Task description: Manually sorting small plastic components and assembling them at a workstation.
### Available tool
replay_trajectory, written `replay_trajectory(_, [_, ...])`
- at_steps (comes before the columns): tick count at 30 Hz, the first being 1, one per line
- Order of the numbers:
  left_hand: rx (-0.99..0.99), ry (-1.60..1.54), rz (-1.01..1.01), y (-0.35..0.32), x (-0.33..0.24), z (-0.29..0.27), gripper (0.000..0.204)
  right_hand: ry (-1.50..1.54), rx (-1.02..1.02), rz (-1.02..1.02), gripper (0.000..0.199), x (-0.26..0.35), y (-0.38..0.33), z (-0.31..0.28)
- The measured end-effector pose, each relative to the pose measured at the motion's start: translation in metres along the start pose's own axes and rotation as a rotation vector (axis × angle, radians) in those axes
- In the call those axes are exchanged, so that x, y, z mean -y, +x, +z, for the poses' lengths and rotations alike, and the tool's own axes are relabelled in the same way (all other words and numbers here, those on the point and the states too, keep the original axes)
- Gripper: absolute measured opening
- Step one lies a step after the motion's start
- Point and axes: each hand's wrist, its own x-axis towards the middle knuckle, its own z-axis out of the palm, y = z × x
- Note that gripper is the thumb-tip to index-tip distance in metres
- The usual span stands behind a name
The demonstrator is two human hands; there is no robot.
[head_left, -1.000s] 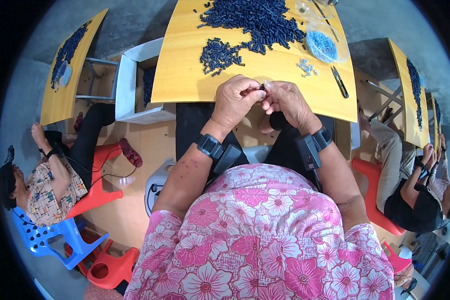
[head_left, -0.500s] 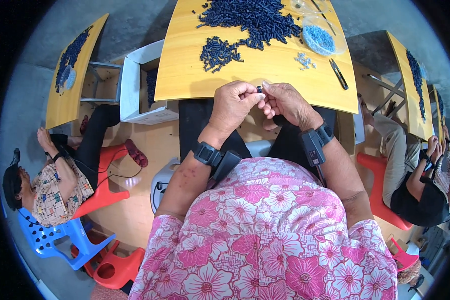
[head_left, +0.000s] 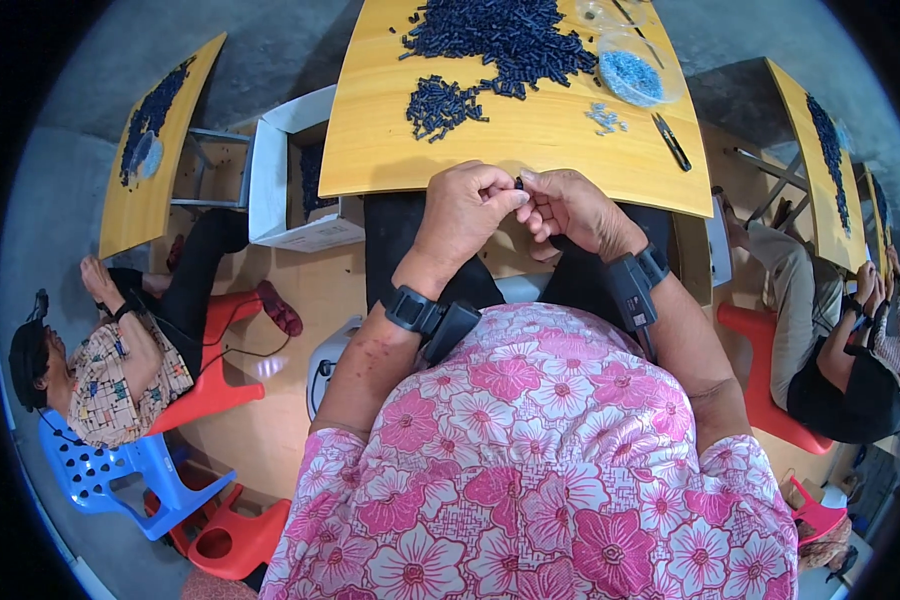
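Note:
Just off the near edge of the yellow table (head_left: 370,160), both hands meet around one small dark blue plastic tube (head_left: 519,183). My left hand (head_left: 462,212) pinches it between thumb and forefinger. The thumb and forefinger of my right hand (head_left: 578,212) close on it from the other side, the remaining fingers curled. Whether a smaller part sits in the tube is hidden by the fingertips. Beyond the hands lies a small pile of similar tubes (head_left: 444,107), with a much larger heap (head_left: 500,40) behind it. Several tiny clear pieces (head_left: 605,118) are scattered toward the right.
A clear bowl (head_left: 632,75) holds pale blue bits, and black-handled thread snips (head_left: 672,142) lie near the table's right edge. A white box (head_left: 275,190) with dark tubes stands left of the table. People sit at other tables on both sides, near a blue stool (head_left: 120,465).
The table has shifted slightly in the picture as the view moved. My hands keep their pinch on the tube, and the right fingers have shifted a little around it.

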Motion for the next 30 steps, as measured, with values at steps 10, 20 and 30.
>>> replay_trajectory(10, [0.101, 0.165, 0.057, 0.001, -0.006, -0.004, 0.013, -0.038, 0.038, 0.077, 0.033, 0.007, -0.009, 0.003])
replay_trajectory(20, [-0.001, 0.076, 0.045, -0.005, -0.003, 0.003, 0.008, 0.137, 0.097, 0.037, 0.031, -0.005, -0.006, -0.010])
replay_trajectory(30, [0.118, -0.316, -0.066, -0.016, 0.015, 0.003, 0.038, -0.293, -0.058, -0.158, 0.026, -0.012, -0.016, 0.002])
